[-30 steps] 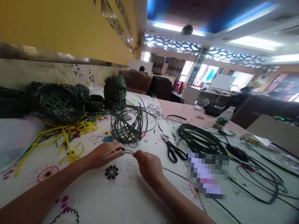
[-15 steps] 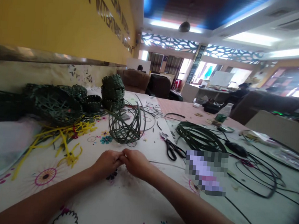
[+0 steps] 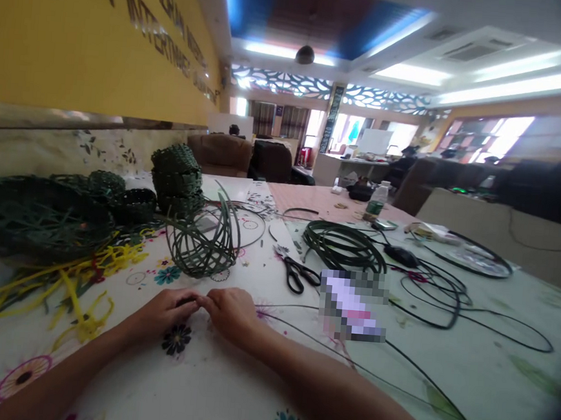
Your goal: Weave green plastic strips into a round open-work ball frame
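My left hand (image 3: 168, 308) and my right hand (image 3: 228, 311) meet over the flowered tablecloth (image 3: 169, 389), fingertips pinched together. Whatever lies between the fingers is too small or hidden to make out. From beside my right wrist a thin dark strand (image 3: 295, 331) runs off to the right; I cannot tell whether it reaches into the fingers. Just beyond the hands stands an open, loosely woven dark green basket (image 3: 202, 246) with loose strip ends sticking up. Black-handled scissors (image 3: 295, 276) lie to the right of it, blades spread.
Finished dark green baskets (image 3: 176, 179) are heaped at the left, beside yellow strips (image 3: 77, 291). A coil of green strip (image 3: 343, 247) lies right of centre, near a pixelated purple item (image 3: 350, 306), a black computer mouse (image 3: 402, 255) and a plastic bottle (image 3: 377, 201).
The view has swung to the right, so the table's things sit further left. My hands stay together, with the fingertips still meeting.
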`<state>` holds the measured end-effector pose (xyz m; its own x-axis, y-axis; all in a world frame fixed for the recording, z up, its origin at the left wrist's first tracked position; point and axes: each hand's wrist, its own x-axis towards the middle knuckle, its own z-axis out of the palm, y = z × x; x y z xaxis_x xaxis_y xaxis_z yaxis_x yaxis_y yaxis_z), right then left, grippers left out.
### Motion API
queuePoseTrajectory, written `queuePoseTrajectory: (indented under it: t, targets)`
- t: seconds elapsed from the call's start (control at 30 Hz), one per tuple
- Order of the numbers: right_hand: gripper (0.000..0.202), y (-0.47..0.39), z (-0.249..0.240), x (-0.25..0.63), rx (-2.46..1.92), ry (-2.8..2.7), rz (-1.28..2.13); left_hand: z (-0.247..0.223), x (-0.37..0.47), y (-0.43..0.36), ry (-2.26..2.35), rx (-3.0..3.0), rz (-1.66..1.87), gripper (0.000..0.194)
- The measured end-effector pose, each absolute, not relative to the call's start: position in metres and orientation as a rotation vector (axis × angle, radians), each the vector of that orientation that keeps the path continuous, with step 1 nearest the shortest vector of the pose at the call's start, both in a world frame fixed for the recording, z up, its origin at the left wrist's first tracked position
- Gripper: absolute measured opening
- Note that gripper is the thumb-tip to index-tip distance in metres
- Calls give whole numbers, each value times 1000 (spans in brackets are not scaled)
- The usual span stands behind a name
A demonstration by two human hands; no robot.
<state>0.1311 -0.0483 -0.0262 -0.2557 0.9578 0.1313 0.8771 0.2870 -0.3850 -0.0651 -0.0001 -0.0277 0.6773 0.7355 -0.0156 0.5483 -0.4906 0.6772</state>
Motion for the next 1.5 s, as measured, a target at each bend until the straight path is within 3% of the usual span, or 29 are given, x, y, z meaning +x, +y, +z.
queuePoseTrajectory:
  t: [0.17, 0.6, 0.77, 1.0, 1.13, 1.4, 1.5]
  targets:
    - [67, -46, -22, 134, -1644, -2219, 380, -30, -69, 4, 1019, 2217, 381, 43]
    - [28, -43, -20, 132, -1727, -2359, 372, -40, -60, -7, 1116, 2133, 564, 40]
    - [27, -41, -24, 133, -1671, -2242, 366, -45, -63, -3, 1073, 1910, 612, 38]
    - [19, -38, -27, 134, -1486, -2090, 720, -40, -64, -8, 1088, 2125, 723, 36]
    - [18, -34, -27, 138, -1491, -2028, 697, -39, -65, -4, 1097, 2057, 734, 36]
    - [20, -23, -38, 145, -1542, -1882, 499, -38, -80, 21, 1362, 2192, 1341, 21]
    - [20, -19, -41, 148, -1505, -1832, 473, -42, -80, 25, 1393, 2185, 1414, 21]
